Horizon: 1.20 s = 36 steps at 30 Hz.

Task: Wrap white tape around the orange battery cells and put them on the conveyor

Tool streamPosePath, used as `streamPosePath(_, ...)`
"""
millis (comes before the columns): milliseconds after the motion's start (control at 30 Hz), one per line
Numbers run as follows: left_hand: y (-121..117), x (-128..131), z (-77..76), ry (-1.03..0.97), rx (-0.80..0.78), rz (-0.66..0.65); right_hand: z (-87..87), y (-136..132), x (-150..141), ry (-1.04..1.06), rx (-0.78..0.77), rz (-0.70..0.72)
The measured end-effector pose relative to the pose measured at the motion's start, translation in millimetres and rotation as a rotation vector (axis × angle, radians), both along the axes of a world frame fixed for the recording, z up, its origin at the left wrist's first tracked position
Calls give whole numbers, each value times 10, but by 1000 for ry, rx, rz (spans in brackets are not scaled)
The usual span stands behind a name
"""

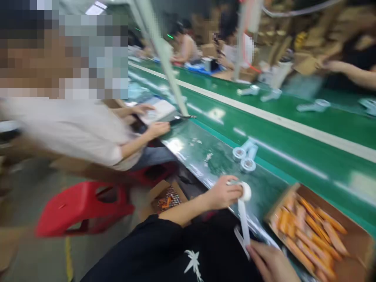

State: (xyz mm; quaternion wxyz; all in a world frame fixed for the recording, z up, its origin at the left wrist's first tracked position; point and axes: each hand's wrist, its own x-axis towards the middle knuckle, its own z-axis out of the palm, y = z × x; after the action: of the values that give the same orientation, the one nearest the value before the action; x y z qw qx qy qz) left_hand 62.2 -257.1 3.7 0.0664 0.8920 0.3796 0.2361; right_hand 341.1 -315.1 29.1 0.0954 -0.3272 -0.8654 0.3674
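Observation:
In front of my body I hold a white piece with a round head and a long flat handle [243, 219]. My left hand [225, 192] has its fingers curled round the round head. My right hand [272, 260] pinches the handle's lower end, where a second thin whitish strip sticks out to the left; I cannot tell whether it is part of the piece. Past my left hand, several pale blue round-headed pieces with handles [248, 164] lie together at the edge of the table and belt.
A carton of orange stick-shaped things [362, 239] stands at right. The green belt [282, 147] runs beyond the worktable [202, 150], carrying more pale pieces. A co-worker [79, 133] sits at left by a red stool [85, 203]. An open carton [160, 192] is below; a slanted post [164, 58] rises ahead.

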Motion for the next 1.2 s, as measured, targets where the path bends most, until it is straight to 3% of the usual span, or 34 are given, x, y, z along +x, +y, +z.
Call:
streamPosePath(133,-35,35,-191,-235,64,39,200,-179,17,-330,-86,14)
streamPosePath(267,36,110,-398,-311,-8,120,566,37,158,-429,-7,-10)
streamPosePath(400,47,178,-474,-272,-33,74,783,411,431,-447,163,-215)
streamPosePath(533,51,169,-472,-255,-51,78,670,793,645,-643,350,-298)
streamPosePath(633,56,167,-462,-254,-56,97,507,904,703,-709,387,-291)
streamPosePath(833,45,212,-432,-228,-46,107,362,876,788,-634,346,-332)
streamPosePath(1033,42,225,-399,-233,16,84,403,825,855,-500,293,-93)
streamPosePath(1133,47,226,-389,-228,26,73,377,815,855,-505,282,-76)
streamPosePath(1200,50,229,-384,-230,28,71,349,832,882,-401,280,-75)
